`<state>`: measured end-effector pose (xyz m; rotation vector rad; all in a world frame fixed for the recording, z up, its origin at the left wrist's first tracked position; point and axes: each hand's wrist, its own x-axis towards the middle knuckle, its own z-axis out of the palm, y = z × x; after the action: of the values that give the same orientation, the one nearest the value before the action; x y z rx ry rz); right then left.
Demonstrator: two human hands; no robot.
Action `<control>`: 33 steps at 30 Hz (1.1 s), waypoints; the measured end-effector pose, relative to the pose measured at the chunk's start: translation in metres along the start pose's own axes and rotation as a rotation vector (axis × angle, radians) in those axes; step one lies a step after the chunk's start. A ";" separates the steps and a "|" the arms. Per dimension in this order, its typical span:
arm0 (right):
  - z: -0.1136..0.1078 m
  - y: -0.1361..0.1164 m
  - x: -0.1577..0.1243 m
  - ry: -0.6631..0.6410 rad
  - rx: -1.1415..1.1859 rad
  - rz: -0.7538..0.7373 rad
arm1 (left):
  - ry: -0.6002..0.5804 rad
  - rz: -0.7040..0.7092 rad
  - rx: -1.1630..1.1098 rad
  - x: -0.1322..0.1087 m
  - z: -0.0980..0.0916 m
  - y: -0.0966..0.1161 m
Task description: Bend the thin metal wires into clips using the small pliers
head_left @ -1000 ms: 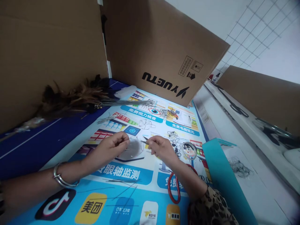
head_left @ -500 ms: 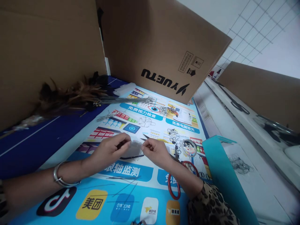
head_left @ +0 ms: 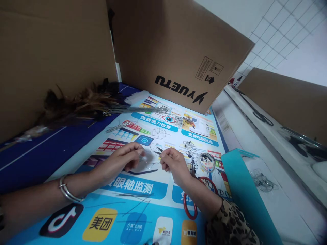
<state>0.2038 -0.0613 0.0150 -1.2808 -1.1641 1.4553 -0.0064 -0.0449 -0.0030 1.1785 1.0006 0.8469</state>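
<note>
While loose, thin grey wires (head_left: 135, 195) lay on the blue-and-white printed sheet (head_left: 178, 231), nearer the body than both hands, red-handled scissors (head_left: 184, 204) rested partly under the right forearm. The right hand (head_left: 175, 165) was clamped on a dark, slim, two-pointed metal tool (head_left: 160, 149), whose tips, slightly apart, pointed toward the left hand (head_left: 129, 158). That hand's fingers were curled; whether they pinched anything, I could not tell. A faint, thin wire loop (head_left: 150, 167) showed between the hands. To the right hand's right sat tangled black rings and wire (head_left: 190, 154), then a round, clear-rimmed ring (head_left: 201, 159). Beyond the left hand lay a silvery wire bundle (head_left: 143, 109), brown feathers (head_left: 81, 102) farther left, and a brown cardboard box (head_left: 178, 51) behind.
</note>
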 end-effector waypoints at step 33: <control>0.008 0.004 -0.005 0.053 0.171 0.024 | -0.113 -0.071 -0.091 0.000 0.001 -0.007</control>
<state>0.1958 -0.0673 0.0126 -1.2104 -0.9708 1.4957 -0.0051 -0.0462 -0.0095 1.0947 0.8974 0.7536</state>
